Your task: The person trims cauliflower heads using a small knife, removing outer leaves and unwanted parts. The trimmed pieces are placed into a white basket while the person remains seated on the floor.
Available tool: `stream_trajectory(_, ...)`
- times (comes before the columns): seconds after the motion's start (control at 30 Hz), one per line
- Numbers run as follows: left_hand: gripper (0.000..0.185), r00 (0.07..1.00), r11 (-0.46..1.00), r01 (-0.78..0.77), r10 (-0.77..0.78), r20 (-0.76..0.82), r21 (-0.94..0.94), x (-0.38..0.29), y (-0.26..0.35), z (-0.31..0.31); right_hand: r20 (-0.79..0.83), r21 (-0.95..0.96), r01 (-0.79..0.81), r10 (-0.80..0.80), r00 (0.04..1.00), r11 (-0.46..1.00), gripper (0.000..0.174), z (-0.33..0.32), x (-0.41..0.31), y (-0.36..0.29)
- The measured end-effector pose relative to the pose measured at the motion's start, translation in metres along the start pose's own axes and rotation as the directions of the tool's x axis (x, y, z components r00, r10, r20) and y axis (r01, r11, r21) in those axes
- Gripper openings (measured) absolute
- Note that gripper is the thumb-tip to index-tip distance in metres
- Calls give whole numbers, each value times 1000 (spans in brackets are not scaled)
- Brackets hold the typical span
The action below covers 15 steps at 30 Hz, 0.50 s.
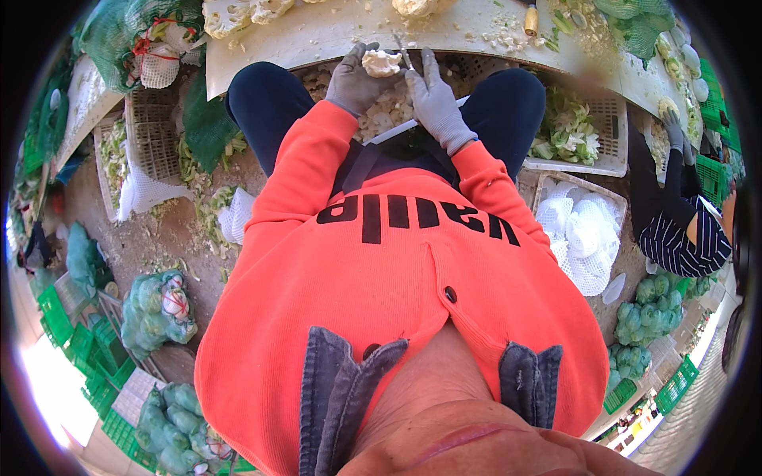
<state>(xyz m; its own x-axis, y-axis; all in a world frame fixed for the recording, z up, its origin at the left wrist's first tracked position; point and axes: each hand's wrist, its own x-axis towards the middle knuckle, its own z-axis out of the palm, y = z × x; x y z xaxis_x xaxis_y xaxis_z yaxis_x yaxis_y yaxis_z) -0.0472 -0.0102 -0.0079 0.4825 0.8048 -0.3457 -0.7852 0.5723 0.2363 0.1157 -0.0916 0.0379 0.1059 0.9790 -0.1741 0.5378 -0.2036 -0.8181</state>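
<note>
My left hand (355, 83), in a grey work glove, holds a small cauliflower piece (381, 63) near the table's front edge. In my right hand (436, 101), gloved alike, is a knife (406, 55) with a narrow blade pointing up and away, close to the piece. Below both hands, between my knees, cut cauliflower florets (390, 111) lie in a container whose pale rim shows. Past the hands, cauliflower heads (413, 6) and cut halves (229, 16) rest on the white table (333, 30), with crumbs scattered about.
A wooden-handled tool (531, 20) lies on the table. To the right stand a crate of leaf trimmings (607, 137) and a crate of white foam nets (583, 229). A co-worker (684, 232) sits at far right. Net sacks (158, 312) and trimmings (208, 208) are at left.
</note>
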Motion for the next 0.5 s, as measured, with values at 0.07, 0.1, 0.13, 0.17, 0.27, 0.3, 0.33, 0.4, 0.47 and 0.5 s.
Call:
stream_trajectory(0.07,32,990,958,-102,125,-70,270,8,-10,-1,14,-10,84,-84,996,996,74,2,-6,-10)
stream_trajectory(0.1,33,988,975,-117,133,-73,190,11,-11,-2,21,-15,127,-126,992,992,73,2,-7,-15)
stream_trajectory(0.13,34,988,989,-110,120,-97,103,14,-13,-2,7,-34,123,-123,992,992,73,2,-7,-20)
stream_trajectory(0.17,35,987,994,-104,105,-120,16,16,-14,-2,24,-60,123,-122,992,991,73,1,-6,-23)
stream_trajectory(0.27,33,994,991,-59,46,-104,-121,18,-17,-4,78,-173,91,-78,994,981,71,0,-3,-26)
stream_trajectory(0.3,31,988,993,-48,31,-150,-107,17,-18,-6,92,-241,61,-40,995,969,71,1,-1,-25)
stream_trajectory(0.33,30,989,993,-31,13,-149,-118,16,-19,-8,92,-305,54,-27,995,951,70,3,1,-22)
stream_trajectory(0.4,31,990,984,-86,101,-97,156,13,-22,-10,115,-358,-42,89,989,933,70,9,5,-15)
stream_trajectory(0.47,36,978,844,-145,200,-52,516,10,-25,-12,89,-312,12,16,996,950,69,16,7,-6)
stream_trajectory(0.5,38,978,868,-173,209,-27,465,6,-25,-12,47,-243,109,-100,994,964,68,18,6,-1)
